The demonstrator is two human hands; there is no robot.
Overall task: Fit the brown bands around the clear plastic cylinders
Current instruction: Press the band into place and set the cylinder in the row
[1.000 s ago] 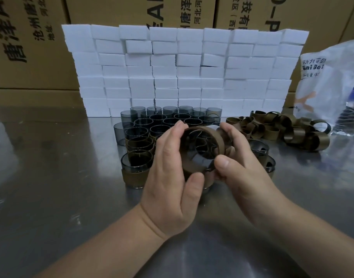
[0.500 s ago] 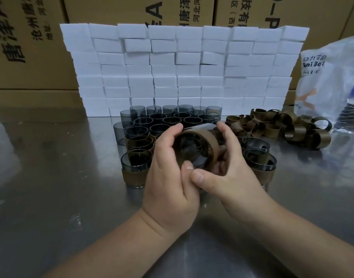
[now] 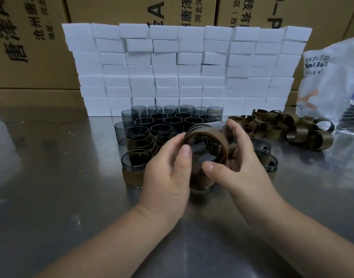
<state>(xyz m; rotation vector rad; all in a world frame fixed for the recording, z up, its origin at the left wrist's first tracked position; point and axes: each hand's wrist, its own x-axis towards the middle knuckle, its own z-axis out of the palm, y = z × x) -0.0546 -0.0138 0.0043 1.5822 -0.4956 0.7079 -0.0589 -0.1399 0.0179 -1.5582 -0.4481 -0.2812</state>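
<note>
Smoky clear cylinder (image 3: 202, 125) held above the desk (image 3: 71, 197), wrapped in a wide brown band (image 3: 218, 137). The thumbs, touching half a second ago, have parted and its mouth has tipped toward the viewer, so the band looks nearly seated. The left hand (image 3: 168, 173) and right hand (image 3: 244, 167) each keep a grip clamped round it.

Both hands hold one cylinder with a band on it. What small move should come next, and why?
Probably slide the brown band a little further along the clear cylinder. The left hand and right hand hold it tilted, the band sits at its near end, while the finished cylinder on the table wears its band low, rim bare.
</note>
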